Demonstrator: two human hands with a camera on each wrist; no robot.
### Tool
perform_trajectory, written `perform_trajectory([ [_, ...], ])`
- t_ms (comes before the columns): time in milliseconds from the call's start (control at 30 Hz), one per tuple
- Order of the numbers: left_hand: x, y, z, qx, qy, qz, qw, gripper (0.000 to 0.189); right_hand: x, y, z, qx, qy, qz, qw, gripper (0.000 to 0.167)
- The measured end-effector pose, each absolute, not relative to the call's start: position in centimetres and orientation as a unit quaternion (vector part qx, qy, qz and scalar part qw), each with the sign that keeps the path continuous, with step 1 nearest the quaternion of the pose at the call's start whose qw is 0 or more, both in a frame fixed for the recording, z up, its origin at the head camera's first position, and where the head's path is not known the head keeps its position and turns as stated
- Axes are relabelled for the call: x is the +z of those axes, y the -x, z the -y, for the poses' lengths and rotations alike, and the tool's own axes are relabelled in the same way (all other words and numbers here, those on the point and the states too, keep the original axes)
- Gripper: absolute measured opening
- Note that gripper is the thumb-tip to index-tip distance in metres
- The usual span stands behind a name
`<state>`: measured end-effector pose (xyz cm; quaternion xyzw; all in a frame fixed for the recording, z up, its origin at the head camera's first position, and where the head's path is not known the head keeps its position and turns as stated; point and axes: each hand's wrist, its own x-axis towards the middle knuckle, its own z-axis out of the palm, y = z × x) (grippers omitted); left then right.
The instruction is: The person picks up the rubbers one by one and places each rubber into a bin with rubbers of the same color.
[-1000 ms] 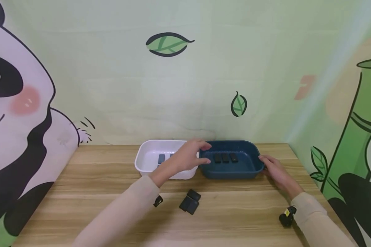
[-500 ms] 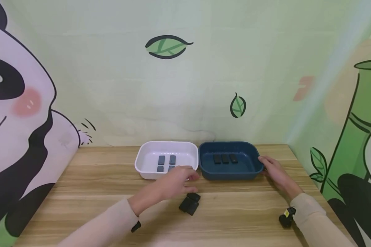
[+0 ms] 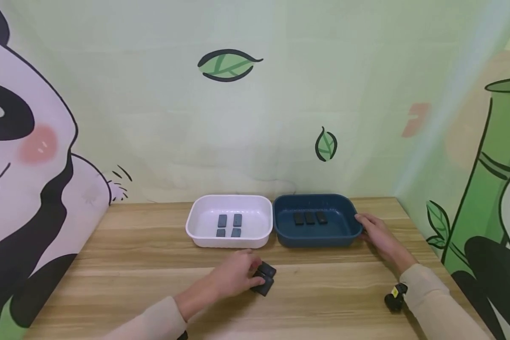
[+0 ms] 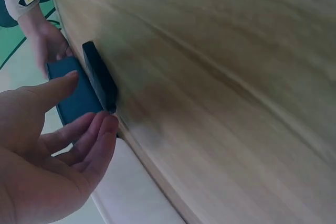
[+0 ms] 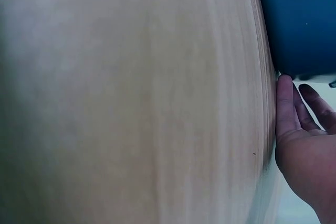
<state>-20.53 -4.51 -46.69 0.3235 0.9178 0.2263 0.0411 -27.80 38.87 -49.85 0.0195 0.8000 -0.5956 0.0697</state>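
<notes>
My left hand (image 3: pixel 233 275) is low over a group of small black rectangular blocks (image 3: pixel 267 270) on the table, partly covering the leftmost one. In the left wrist view, the thumb and fingertips of that left hand (image 4: pixel 58 150) stand apart, close to a dark block (image 4: pixel 100 75). My right hand (image 3: pixel 381 238) touches the right end of a dark blue tray (image 3: pixel 314 242). Its fingers look fairly straight against the tray's outer corner in the right wrist view. Three black blocks (image 3: pixel 309 217) lie in a row inside the blue tray.
A white tray (image 3: pixel 204 241) stands left of the blue one, side by side with it, holding several grey-blue blocks (image 3: pixel 222 220). Both sit near the back edge of the wooden table (image 3: pixel 323 293). Behind rises a printed wall covering (image 3: pixel 153 118).
My left hand has come back from between the trays, down and towards me, to the black blocks on the table. The right hand stays at the blue tray's end.
</notes>
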Motion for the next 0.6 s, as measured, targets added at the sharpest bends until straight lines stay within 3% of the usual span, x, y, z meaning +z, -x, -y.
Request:
perform_trajectory([
  [600, -47.3, 20.2, 1.9, 0.172, -0.319, -0.932, 0.026, 0.04, -49.8, 27.8, -39.0, -0.597, -0.015, -0.8, 0.061, 0.07],
])
